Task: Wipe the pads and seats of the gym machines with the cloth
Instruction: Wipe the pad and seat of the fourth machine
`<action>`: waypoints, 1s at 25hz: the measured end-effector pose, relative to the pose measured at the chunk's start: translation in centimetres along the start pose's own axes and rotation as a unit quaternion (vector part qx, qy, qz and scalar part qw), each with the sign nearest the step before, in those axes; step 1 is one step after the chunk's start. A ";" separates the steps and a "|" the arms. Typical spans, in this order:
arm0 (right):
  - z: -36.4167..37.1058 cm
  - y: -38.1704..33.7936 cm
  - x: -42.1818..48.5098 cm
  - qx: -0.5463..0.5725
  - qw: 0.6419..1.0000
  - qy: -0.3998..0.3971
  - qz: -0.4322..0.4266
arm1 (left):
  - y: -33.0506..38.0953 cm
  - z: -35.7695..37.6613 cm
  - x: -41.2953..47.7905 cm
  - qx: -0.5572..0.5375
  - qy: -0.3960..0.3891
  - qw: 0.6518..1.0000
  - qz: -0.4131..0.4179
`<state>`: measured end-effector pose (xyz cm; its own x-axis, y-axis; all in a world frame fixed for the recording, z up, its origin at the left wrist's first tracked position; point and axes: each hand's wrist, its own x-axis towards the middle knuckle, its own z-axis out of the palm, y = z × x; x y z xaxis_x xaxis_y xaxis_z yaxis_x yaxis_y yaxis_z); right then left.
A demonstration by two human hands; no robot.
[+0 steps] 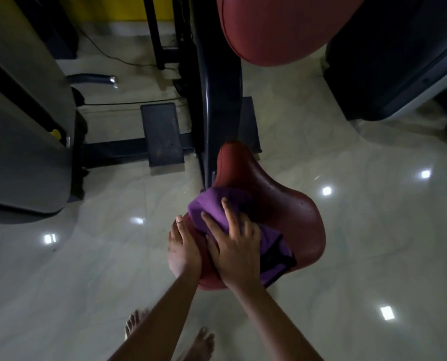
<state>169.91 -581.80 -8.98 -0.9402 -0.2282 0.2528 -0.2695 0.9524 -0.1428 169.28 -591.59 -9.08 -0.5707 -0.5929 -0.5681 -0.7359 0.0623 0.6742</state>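
A red saddle-shaped seat (pixel 292 204) of a gym machine sits below me at centre. A purple cloth (pixel 214 207) with a dark edge lies bunched on the seat's left half. My right hand (pixel 236 248) presses flat on the cloth, fingers spread and pointing away from me. My left hand (pixel 183 248) grips the seat's left edge beside the cloth, thumb up. A larger red back pad (pixel 277 27) hangs above the seat at the top of the view.
A black curved frame post (pixel 212 113) rises just behind the seat, with a black foot plate (pixel 162 134) to its left. A grey machine housing (pixel 22 126) stands at left, another dark machine (pixel 399 61) at right. My bare feet (pixel 199 345) stand on glossy tile floor.
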 end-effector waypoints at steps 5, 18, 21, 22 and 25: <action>0.4 3.1 4.7 -0.006 0.996 -0.029 -0.081 | 0.0 -0.8 2.2 -0.038 -0.080 0.991 0.095; 0.9 5.7 12.8 -0.027 0.984 -0.040 -0.170 | 4.1 1.4 2.6 0.336 -0.015 0.898 0.283; 1.0 6.1 14.0 0.012 0.975 -0.061 -0.212 | 4.2 1.6 2.6 0.331 -0.014 0.899 0.287; 1.1 6.2 15.3 0.012 0.977 -0.069 -0.200 | 4.2 1.7 2.6 0.335 -0.017 0.899 0.281; 1.2 6.7 17.9 0.034 0.993 -0.097 -0.065 | 4.4 1.7 2.7 0.345 -0.030 0.900 0.266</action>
<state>151.07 -579.78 -6.56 -0.9171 -0.3895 0.0850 -0.3986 0.8978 -0.1870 163.86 -591.54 -8.43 -0.9123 -0.2893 -0.2899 -0.3923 0.8205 0.4158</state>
